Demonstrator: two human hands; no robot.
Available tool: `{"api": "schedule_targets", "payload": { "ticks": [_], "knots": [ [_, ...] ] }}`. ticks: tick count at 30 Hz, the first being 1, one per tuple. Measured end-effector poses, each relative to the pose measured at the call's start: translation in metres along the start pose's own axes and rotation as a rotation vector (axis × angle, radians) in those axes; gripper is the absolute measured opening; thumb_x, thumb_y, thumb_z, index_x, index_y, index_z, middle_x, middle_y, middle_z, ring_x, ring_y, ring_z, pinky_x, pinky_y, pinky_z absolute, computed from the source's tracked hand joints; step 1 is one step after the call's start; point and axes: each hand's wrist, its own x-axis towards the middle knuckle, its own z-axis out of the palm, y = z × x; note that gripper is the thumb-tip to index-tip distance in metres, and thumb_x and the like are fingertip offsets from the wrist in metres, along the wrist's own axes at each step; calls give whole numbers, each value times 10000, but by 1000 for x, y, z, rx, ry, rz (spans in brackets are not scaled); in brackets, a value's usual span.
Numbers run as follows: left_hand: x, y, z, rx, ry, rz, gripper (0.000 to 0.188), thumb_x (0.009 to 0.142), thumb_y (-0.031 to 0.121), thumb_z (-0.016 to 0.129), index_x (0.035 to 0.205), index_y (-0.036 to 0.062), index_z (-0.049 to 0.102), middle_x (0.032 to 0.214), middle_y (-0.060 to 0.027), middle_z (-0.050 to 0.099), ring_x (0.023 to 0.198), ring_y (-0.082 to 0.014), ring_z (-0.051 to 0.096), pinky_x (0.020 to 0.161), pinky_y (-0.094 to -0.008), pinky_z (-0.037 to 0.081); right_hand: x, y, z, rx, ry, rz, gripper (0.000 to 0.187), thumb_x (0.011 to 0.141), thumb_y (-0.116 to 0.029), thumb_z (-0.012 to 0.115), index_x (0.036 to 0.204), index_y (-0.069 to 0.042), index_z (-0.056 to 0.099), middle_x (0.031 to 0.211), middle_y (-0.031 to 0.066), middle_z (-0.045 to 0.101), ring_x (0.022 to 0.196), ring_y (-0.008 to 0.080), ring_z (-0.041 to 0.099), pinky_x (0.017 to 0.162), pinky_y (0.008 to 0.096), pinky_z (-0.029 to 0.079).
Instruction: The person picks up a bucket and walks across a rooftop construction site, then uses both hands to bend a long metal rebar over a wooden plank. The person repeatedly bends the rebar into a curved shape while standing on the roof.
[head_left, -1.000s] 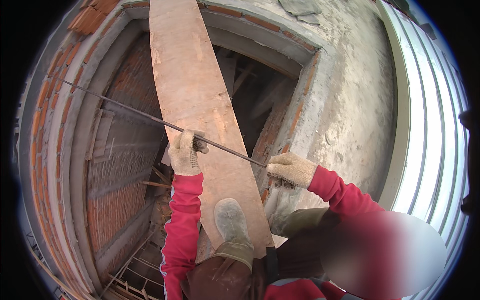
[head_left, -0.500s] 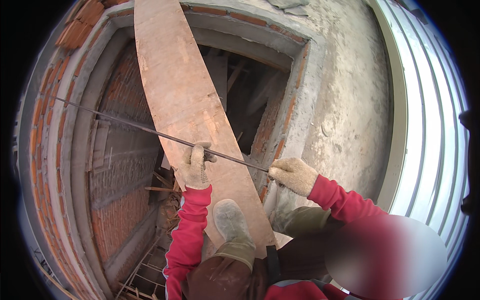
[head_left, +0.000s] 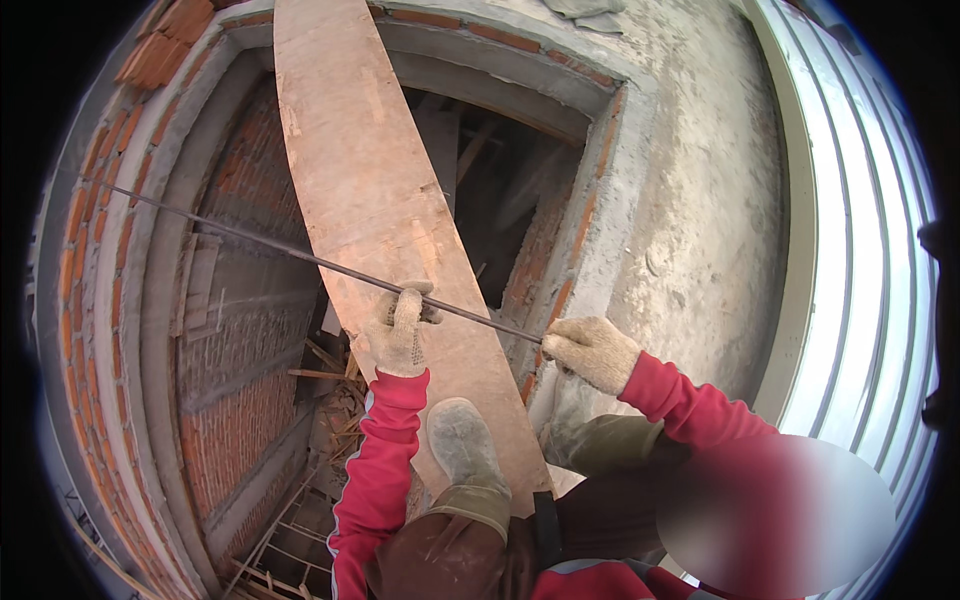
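A long, thin, dark metal rod (head_left: 345,271) slants across the opening below me, its far end reaching the brick wall at left. My left hand (head_left: 402,335), in a knitted off-white glove, is closed round the rod over the plank, fingers hooked across it. In a matching glove, my right hand (head_left: 592,354) grips the rod's near end beside the concrete rim at right. Under the rod runs a wide wooden plank (head_left: 350,170) that bridges the opening, and one booted foot (head_left: 460,440) of mine stands on it.
A deep rectangular opening with a rough concrete rim (head_left: 622,200) lies on both sides of the plank. Down inside, broken wood pieces (head_left: 335,400) show at lower left. Stacked red bricks (head_left: 165,45) sit at far left. Ribbed metal sheeting (head_left: 860,250) rises at right.
Both hands and the rod have shifted slightly to the right. My left hand's grip round the rod has changed a little. The foot on the plank stays in place.
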Motion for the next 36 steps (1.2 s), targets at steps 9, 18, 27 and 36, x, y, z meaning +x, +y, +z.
{"api": "schedule_targets", "payload": {
  "ticks": [9,18,27,36],
  "knots": [
    [-16,3,16,24,-105,171,394,920,310,509,991,-56,640,742,-87,632,602,-147,601,564,-245,442,-3,-1,0,83,5,25,300,918,-233,477,883,36,606,679,140,573,610,228,594,609,362,477],
    [-31,1,27,80,-139,31,197,903,103,542,952,-63,637,735,-75,623,650,-136,596,620,-262,497,-2,4,2,24,23,-34,322,933,-266,472,878,11,627,644,68,551,611,144,545,596,309,458],
    [-31,4,32,70,-134,42,229,918,149,549,956,-57,639,751,-90,631,645,-140,601,624,-267,501,-4,3,1,21,39,-17,301,918,-249,488,863,25,602,664,143,568,612,240,586,600,364,470],
    [-35,18,36,-9,-217,-120,363,949,260,517,995,-86,613,781,-143,648,679,-213,653,647,-311,536,-6,-2,-23,197,-41,83,396,945,-344,476,832,13,607,658,76,562,598,136,560,571,319,468]
  ]
}}
